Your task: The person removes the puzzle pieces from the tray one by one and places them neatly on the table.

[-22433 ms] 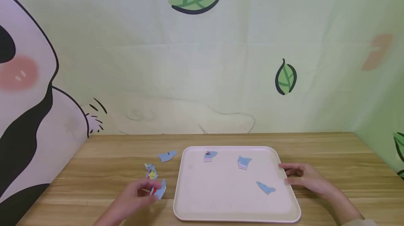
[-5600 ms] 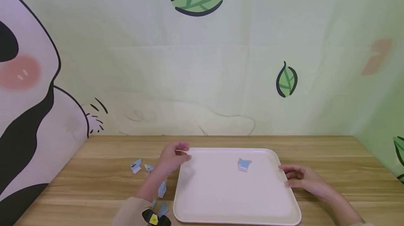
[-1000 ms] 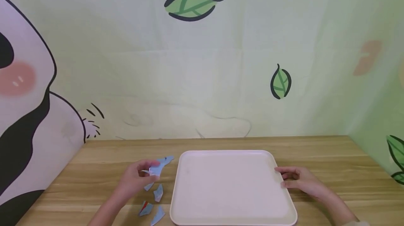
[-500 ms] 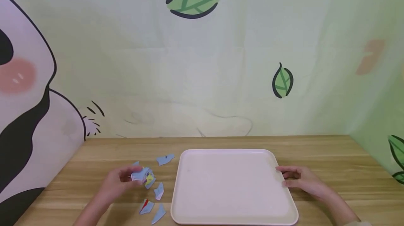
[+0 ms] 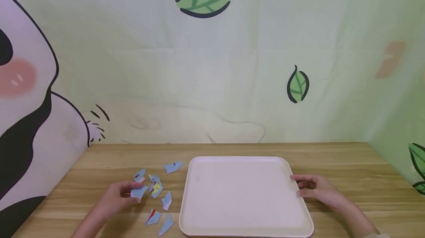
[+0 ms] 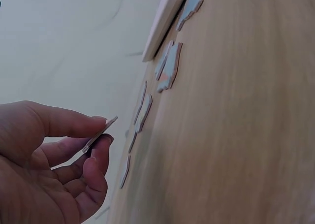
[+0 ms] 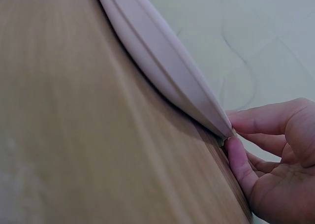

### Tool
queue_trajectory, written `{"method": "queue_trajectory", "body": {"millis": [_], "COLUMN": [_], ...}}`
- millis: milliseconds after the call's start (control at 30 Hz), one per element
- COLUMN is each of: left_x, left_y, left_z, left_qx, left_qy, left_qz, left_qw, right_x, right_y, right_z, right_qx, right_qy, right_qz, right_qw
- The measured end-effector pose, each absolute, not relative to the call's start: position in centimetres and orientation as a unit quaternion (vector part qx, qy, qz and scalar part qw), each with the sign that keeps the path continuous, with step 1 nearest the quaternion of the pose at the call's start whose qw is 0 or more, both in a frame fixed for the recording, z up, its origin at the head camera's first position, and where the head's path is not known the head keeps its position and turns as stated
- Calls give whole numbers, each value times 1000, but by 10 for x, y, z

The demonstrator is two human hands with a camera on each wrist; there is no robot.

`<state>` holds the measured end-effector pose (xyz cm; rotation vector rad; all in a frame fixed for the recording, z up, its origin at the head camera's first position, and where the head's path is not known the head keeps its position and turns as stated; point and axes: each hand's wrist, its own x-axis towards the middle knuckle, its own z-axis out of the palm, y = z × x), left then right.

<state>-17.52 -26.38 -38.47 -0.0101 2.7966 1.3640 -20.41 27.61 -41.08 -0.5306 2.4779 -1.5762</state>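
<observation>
My left hand [image 5: 114, 199] pinches a thin blue puzzle piece [image 5: 138, 192] between thumb and fingers. In the left wrist view this piece [image 6: 100, 134] is seen edge-on, raised off the table. Several other puzzle pieces lie left of the tray: a blue one with a pale edge [image 5: 140, 175], one with yellow print [image 5: 156, 186], one with a red stripe [image 5: 154, 217], and plain blue ones. At the tray's right side, my right hand [image 5: 318, 190] holds the rim of the white tray [image 5: 245, 197]; its thumb and forefinger meet at the edge in the right wrist view.
The wooden table [image 5: 345, 160] runs back to a pale green cloth wall [image 5: 159, 83] printed with leaves and a panda. One blue piece [image 5: 173, 167] lies near the tray's back left corner. Another [image 5: 166, 224] sits close to its front left corner.
Puzzle pieces seen on the tray earlier are now off it, on the left. In the last second my left hand carried its piece left, past the yellow-printed one. The right hand stays at the rim.
</observation>
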Motion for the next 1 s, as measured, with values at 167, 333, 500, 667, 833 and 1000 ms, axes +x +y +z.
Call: {"method": "queue_trajectory", "body": {"millis": [167,333,500,667,833,1000], "left_x": [-176,-177,-176,-176,-176,-176], "left_y": [-267,-268,-269,-270,-270,-268], "left_z": [-388,-389,-390,-390,-389,-389], "left_qx": [-13,-17,-18,-10,-5,-9], "left_qy": [907,910,914,925,939,944], "left_qz": [420,411,402,376,343,327], "left_qw": [34,45,50,45,39,42], "right_x": [-203,-206,-205,-205,-208,-207], "right_y": [277,276,277,278,277,277], "right_z": [-409,-408,-409,-411,-414,-413], "right_qx": [-171,-176,-183,-181,-176,-177], "right_qy": [832,833,824,827,831,826], "right_qz": [-522,-519,-529,-527,-524,-530], "right_qw": [82,78,86,78,70,77]}}
